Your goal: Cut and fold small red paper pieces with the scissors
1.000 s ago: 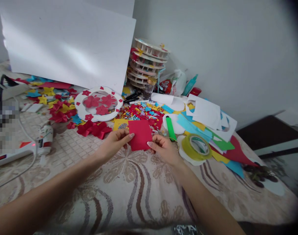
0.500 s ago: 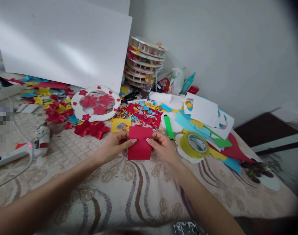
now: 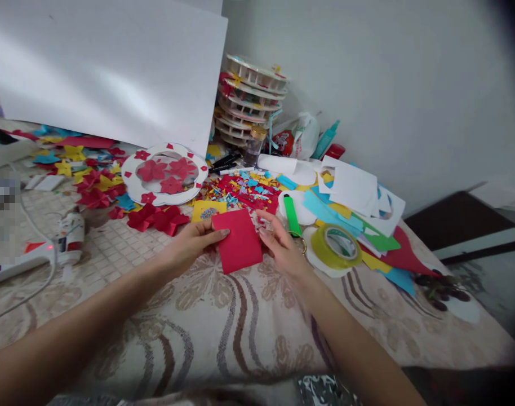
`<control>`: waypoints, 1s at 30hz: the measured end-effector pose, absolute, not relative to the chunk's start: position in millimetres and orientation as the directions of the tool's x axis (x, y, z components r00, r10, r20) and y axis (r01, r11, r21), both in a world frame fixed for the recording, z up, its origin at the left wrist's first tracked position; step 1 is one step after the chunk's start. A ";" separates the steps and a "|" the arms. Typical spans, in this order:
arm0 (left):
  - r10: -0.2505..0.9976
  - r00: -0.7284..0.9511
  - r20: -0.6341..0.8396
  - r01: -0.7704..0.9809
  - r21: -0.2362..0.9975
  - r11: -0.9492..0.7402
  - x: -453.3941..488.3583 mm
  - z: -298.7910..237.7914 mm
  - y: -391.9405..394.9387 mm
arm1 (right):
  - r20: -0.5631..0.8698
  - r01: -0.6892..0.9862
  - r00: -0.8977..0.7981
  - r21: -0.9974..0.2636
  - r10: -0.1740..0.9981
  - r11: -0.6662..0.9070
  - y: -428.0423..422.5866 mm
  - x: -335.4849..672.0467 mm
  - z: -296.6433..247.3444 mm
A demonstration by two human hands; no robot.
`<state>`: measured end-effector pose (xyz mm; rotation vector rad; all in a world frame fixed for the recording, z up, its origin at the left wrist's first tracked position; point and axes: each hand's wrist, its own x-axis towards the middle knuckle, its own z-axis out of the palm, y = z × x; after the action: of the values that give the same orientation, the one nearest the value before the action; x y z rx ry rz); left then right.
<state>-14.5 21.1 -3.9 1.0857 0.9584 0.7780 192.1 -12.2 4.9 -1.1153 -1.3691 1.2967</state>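
Observation:
A red paper square (image 3: 239, 243) is held up above the patterned tablecloth, tilted slightly. My left hand (image 3: 200, 239) pinches its upper left side, thumb on the front face. My right hand (image 3: 282, 243) is beside the right edge, with thumb and fingers apart. Just behind the square lies a yellow paper square (image 3: 209, 211) with small bits on it. A white ring with red flowers (image 3: 164, 173) rests farther back on the left, near folded red paper flowers (image 3: 158, 219). A green cutter-like tool (image 3: 292, 215) lies right of the red square.
A roll of yellow tape (image 3: 336, 247) lies at the right, before piled coloured paper scraps (image 3: 376, 239). At the left are a glue gun (image 3: 70, 239) and a white power strip (image 3: 33, 259) with a cable. A stack of round white trays (image 3: 253, 96) and a white board (image 3: 109, 67) stand behind.
My right hand's fingers have come off the red paper and spread. The paper has turned slightly and now shows a flatter, wider face, held by my left hand.

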 end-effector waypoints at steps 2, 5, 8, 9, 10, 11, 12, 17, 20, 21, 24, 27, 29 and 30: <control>0.898 0.354 -0.260 -0.100 0.945 0.313 -14.7 -3.4 22.5 | 0.044 0.003 -0.204 -0.999 0.978 0.046 -13.2 190.5 7.0; 0.926 0.317 -0.206 -0.100 0.964 0.248 -16.0 -2.1 23.9 | -0.022 -0.057 -0.242 -0.998 0.970 -0.037 -13.5 187.1 5.9; 0.952 0.287 -0.101 -0.070 0.989 0.126 -18.6 0.7 24.9 | -0.092 -0.026 -0.257 -0.994 0.962 -0.102 -13.7 184.1 1.9; 0.959 0.277 -0.068 -0.059 0.994 0.087 -19.6 2.0 25.1 | -0.099 -0.010 -0.251 -0.994 0.963 -0.105 -13.9 183.4 0.7; 0.964 0.264 -0.037 -0.048 0.998 0.052 -20.3 3.6 25.2 | -0.103 0.000 -0.237 -0.994 0.966 -0.106 -14.3 182.8 -0.2; 0.967 0.256 -0.016 -0.036 0.999 0.026 -20.6 5.1 25.0 | -0.104 0.004 -0.217 -0.994 0.971 -0.105 -14.6 182.2 -0.8; 0.965 0.262 -0.007 -0.027 1.000 0.014 -20.5 6.5 24.5 | -0.101 0.002 -0.190 -0.995 0.977 -0.102 -15.0 181.6 -1.2; 0.860 0.509 -0.036 -0.042 0.997 0.067 -13.4 7.4 17.6 | -0.042 -0.032 -0.089 -0.998 0.995 -0.046 -15.5 178.8 -2.6; 0.840 0.539 -0.058 -0.003 0.997 0.071 -9.8 3.8 14.6 | -0.009 -0.044 -0.089 -0.999 0.996 -0.013 -14.8 178.2 -3.6; 0.850 0.522 -0.068 0.010 0.997 0.074 -9.6 2.7 14.4 | 0.007 -0.041 -0.092 -0.999 0.996 0.003 -14.7 178.2 -3.6; 0.874 0.475 -0.100 0.019 0.995 0.103 -10.8 1.4 14.9 | 0.090 -0.030 -0.078 -0.996 0.993 0.088 -15.2 178.8 -2.0; 0.889 0.443 -0.116 -0.014 0.991 0.137 -12.0 2.6 15.3 | 0.172 -0.016 -0.101 -0.985 0.980 0.171 -16.3 182.2 2.1; 0.905 0.418 -0.079 -0.050 0.993 0.110 -12.2 4.1 15.0 | 0.192 0.041 -0.169 -0.979 0.967 0.201 -16.5 186.5 5.4; 0.909 0.413 -0.049 -0.067 0.994 0.084 -12.2 4.8 14.6 | 0.200 0.083 -0.202 -0.972 0.959 0.220 -16.3 188.9 6.8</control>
<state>-12.2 14.6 4.8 1.2715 0.8680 0.8858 188.9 -16.3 6.8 -1.0254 -1.5217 1.1329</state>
